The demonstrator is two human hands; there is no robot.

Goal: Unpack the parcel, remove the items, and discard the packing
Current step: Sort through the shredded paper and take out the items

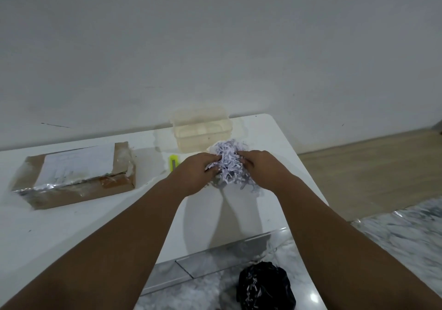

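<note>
Nearest, at 6 o'clock on the marble-look floor: black bin bag [265, 285], mouth open, white paper shreds showing inside; it sits below the near edge of the white table [71, 226]. Both forearms reach fwd across the table toward 12 o'clock; left hand [193, 175] and right hand [260, 168] are cupped around a clump of shredded paper [229, 163] from either side, fingers curled into it, clump lifted slightly w/ strands hanging; loose shreds lie under it on the tabletop. Just left of the left hand, a yellow-green cutter [173, 162] lies flat. At 9 o'clock, well apart from the hands: brown cardboard parcel [79, 173], taped, top flap cut, w/ white shipping label [79, 163]; print too blurred to read. Farthest, at 12 o'clock near the wall: clear plastic container [202, 130], just beyond the shreds.
</note>
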